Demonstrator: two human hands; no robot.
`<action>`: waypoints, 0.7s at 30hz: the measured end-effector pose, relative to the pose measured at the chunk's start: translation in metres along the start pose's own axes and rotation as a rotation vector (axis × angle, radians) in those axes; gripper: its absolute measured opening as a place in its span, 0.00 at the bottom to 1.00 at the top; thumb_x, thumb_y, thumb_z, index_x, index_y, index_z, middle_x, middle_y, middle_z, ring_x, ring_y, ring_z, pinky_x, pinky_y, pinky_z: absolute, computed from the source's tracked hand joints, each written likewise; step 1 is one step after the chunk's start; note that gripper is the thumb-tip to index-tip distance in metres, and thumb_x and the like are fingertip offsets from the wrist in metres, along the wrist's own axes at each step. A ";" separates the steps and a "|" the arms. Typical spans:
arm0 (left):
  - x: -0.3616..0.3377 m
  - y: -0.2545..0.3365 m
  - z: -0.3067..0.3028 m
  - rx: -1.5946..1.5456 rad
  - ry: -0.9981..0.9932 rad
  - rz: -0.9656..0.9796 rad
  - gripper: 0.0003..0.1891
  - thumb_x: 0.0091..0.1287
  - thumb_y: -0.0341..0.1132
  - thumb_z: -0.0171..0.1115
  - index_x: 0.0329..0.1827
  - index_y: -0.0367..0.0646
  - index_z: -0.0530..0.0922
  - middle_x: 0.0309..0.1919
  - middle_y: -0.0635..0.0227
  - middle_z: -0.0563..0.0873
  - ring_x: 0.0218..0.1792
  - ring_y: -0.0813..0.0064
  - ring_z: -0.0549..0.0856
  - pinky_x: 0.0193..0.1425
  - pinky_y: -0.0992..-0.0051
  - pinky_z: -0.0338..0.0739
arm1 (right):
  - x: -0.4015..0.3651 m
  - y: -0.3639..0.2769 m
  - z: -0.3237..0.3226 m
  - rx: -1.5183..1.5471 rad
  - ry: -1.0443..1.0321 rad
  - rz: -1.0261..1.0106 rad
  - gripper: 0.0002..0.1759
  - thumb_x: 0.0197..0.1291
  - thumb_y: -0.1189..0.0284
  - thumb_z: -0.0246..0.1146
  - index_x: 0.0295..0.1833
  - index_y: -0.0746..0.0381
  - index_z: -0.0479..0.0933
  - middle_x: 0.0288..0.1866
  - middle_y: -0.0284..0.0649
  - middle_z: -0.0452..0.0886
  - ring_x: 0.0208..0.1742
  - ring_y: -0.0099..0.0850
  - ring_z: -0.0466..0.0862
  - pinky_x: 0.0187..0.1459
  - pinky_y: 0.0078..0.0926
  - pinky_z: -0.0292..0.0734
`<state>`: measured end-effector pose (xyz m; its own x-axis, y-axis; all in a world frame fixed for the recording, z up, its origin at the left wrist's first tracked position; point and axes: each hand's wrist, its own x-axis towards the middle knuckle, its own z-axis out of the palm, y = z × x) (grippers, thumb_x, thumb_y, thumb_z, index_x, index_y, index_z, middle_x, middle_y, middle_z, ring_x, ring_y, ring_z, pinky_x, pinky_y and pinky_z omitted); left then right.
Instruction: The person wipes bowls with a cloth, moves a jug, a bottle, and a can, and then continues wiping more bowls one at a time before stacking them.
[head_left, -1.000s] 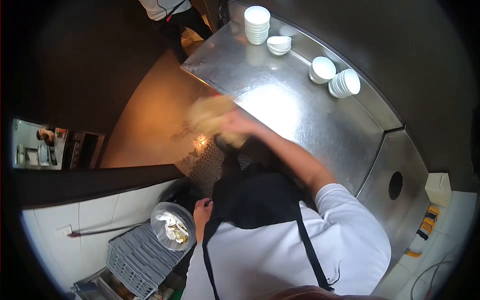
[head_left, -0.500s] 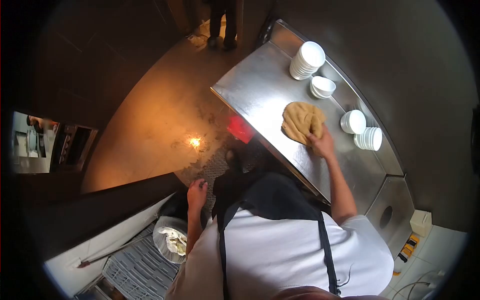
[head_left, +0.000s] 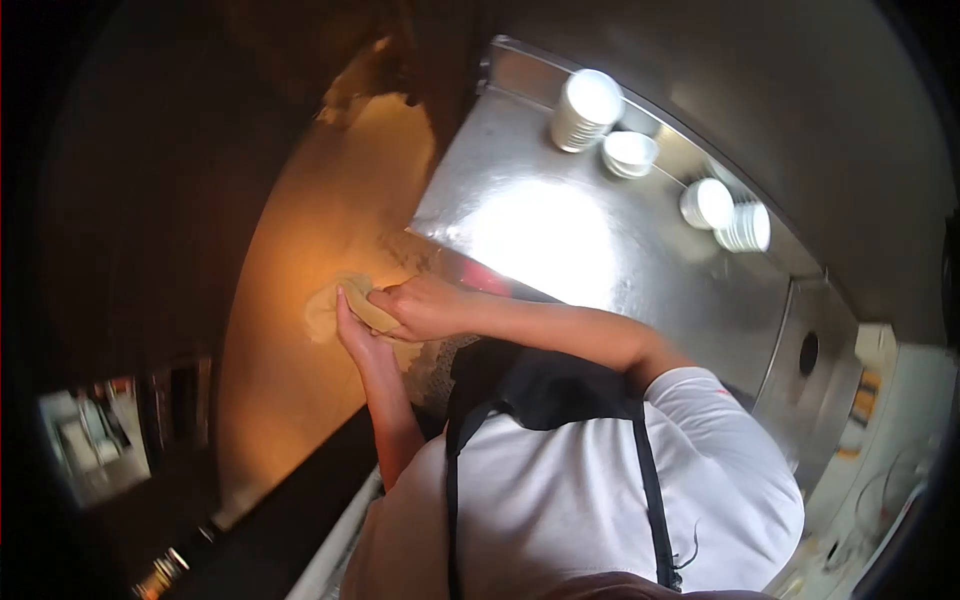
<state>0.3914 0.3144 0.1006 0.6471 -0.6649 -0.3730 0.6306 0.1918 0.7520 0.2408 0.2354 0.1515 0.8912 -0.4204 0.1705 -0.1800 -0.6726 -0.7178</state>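
Beyond the counter (head_left: 620, 270), left hand (head_left: 358, 338) and right hand (head_left: 422, 306) pinch a bunched cloth (head_left: 328, 306) trailing leftward.

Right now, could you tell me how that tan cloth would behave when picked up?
Probably floppy: the tan cloth bunches and folds between the left hand and right hand. Likely light, since the hands hold it up clear of the steel counter.
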 end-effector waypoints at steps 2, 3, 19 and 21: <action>0.022 -0.013 0.034 0.254 0.004 0.305 0.25 0.85 0.46 0.54 0.75 0.37 0.71 0.67 0.58 0.81 0.61 0.62 0.85 0.63 0.61 0.84 | -0.034 0.012 -0.030 0.046 0.042 0.031 0.18 0.66 0.62 0.67 0.50 0.65 0.77 0.43 0.54 0.88 0.36 0.57 0.87 0.42 0.53 0.83; 0.020 -0.017 0.056 0.311 -0.053 0.292 0.24 0.85 0.45 0.54 0.74 0.37 0.72 0.66 0.57 0.82 0.60 0.63 0.86 0.62 0.63 0.85 | -0.055 -0.001 -0.061 0.050 0.058 0.092 0.15 0.68 0.67 0.66 0.52 0.66 0.80 0.45 0.55 0.88 0.41 0.51 0.90 0.45 0.46 0.84; -0.161 -0.218 0.310 1.077 -1.380 0.716 0.16 0.77 0.42 0.62 0.56 0.41 0.88 0.56 0.54 0.88 0.52 0.51 0.89 0.59 0.60 0.82 | -0.386 0.039 -0.124 1.040 1.065 0.620 0.26 0.61 0.78 0.72 0.66 0.63 0.81 0.63 0.43 0.85 0.61 0.30 0.84 0.65 0.29 0.79; -0.164 -0.246 0.344 1.178 -1.368 0.625 0.16 0.74 0.42 0.66 0.55 0.40 0.87 0.52 0.54 0.89 0.47 0.51 0.90 0.54 0.59 0.83 | -0.417 0.029 -0.135 0.673 1.159 0.747 0.24 0.62 0.77 0.72 0.65 0.61 0.83 0.63 0.42 0.86 0.60 0.31 0.85 0.65 0.30 0.80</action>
<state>-0.0177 0.1282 0.1634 -0.4688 -0.8507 0.2379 -0.4747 0.4697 0.7443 -0.1926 0.3090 0.1504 -0.1755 -0.9697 -0.1699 0.0759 0.1587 -0.9844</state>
